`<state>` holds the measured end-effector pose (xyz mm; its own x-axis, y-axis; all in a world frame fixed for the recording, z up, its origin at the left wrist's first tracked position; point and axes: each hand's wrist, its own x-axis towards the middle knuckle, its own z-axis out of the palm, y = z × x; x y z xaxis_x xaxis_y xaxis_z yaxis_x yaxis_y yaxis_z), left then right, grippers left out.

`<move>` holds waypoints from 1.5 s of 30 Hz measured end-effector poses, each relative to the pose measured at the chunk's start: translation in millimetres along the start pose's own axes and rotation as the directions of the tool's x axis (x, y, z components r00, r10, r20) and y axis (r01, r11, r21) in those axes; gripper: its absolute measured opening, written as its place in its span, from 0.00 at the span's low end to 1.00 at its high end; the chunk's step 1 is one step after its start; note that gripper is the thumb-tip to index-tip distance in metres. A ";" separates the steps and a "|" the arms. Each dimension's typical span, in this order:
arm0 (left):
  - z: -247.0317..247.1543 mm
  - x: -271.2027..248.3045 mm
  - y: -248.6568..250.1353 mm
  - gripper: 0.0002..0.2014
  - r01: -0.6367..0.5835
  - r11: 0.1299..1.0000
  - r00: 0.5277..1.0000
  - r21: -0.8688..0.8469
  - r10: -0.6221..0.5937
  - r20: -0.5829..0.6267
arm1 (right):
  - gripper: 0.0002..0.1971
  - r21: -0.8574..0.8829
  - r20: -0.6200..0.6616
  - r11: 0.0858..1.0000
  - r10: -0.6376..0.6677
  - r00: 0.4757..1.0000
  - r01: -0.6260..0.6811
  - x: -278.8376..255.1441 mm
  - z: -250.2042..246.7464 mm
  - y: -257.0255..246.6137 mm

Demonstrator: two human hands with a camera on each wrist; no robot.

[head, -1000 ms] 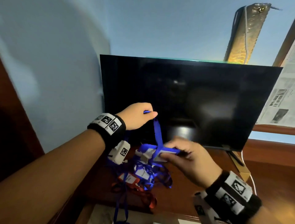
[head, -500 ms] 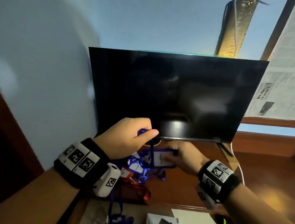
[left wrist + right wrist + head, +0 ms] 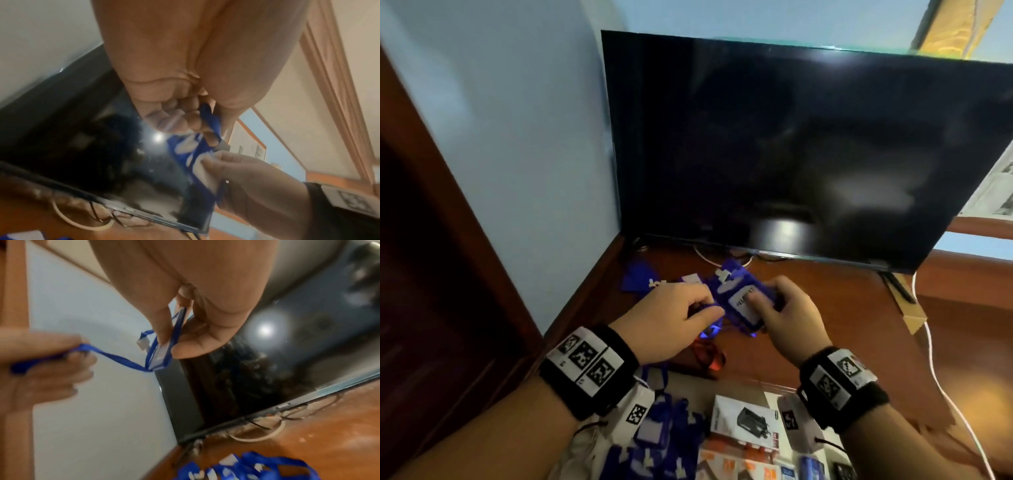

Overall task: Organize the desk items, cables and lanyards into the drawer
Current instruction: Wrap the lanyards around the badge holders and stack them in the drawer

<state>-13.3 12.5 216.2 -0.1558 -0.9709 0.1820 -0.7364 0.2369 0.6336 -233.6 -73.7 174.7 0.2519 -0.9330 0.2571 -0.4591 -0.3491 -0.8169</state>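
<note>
My right hand (image 3: 767,305) pinches a blue badge holder (image 3: 743,301) with a white card, thumb on its face; the right wrist view shows the blue badge holder (image 3: 162,344) edge-on between thumb and fingers. My left hand (image 3: 698,306) grips its blue lanyard strap (image 3: 115,357), which runs slack to the holder. The left wrist view shows that strap (image 3: 209,118) between my curled fingers. Both hands hover over the wooden desk (image 3: 825,325). More blue lanyards (image 3: 640,277) lie on the desk behind, and a red one (image 3: 709,356) below my hands. The open drawer (image 3: 722,445) holds several blue badge lanyards.
A large dark monitor (image 3: 808,147) stands at the back of the desk, close behind my hands. White and black cables (image 3: 267,433) lie under its lower edge, and a white cable (image 3: 935,377) runs down the right. Boxed items (image 3: 746,421) sit in the drawer.
My left hand has dropped from high in front of the monitor to beside the badge holder, so the strap went slack. Both hands came toward me; the view tilted down and shows the drawer.
</note>
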 end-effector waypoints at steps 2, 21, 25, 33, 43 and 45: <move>8.5 -7.3 -12.1 0.13 -0.026 0.995 0.999 0.095 0.028 -0.027 | 0.06 -0.123 0.194 0.992 -0.002 0.981 0.027 -13.4 12.7 12.4; 107.6 -78.3 -92.9 0.18 0.407 0.026 0.776 -0.913 -0.538 0.330 | 0.13 0.469 0.515 0.666 0.327 0.792 -0.580 -106.3 98.1 53.1; 105.3 -84.4 -97.6 0.28 0.419 -0.069 0.826 -0.905 -0.384 0.412 | 0.13 0.324 0.496 0.751 0.383 0.779 -0.575 -104.2 111.7 61.2; 148.4 -75.9 -143.2 0.05 0.612 0.573 0.761 -0.545 -0.616 0.205 | 0.15 -0.361 0.667 0.913 0.394 0.632 -0.189 -107.0 122.4 101.1; 200.6 -71.3 -208.1 0.09 0.778 0.627 0.602 0.017 -0.755 0.260 | 0.12 -0.471 0.564 0.873 0.409 0.717 -0.127 -81.5 74.7 138.9; 204.8 -66.7 -214.6 0.13 0.794 0.607 0.576 0.038 -0.770 0.275 | 0.07 -0.438 0.539 0.892 0.365 0.759 -0.117 -63.0 71.3 136.8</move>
<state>20.3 19.2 -85.8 0.2963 -0.7511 -0.5899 -0.5961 -0.6281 0.5002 -251.5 -56.4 9.9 0.4833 -0.7882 -0.3810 -0.8116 -0.2402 -0.5325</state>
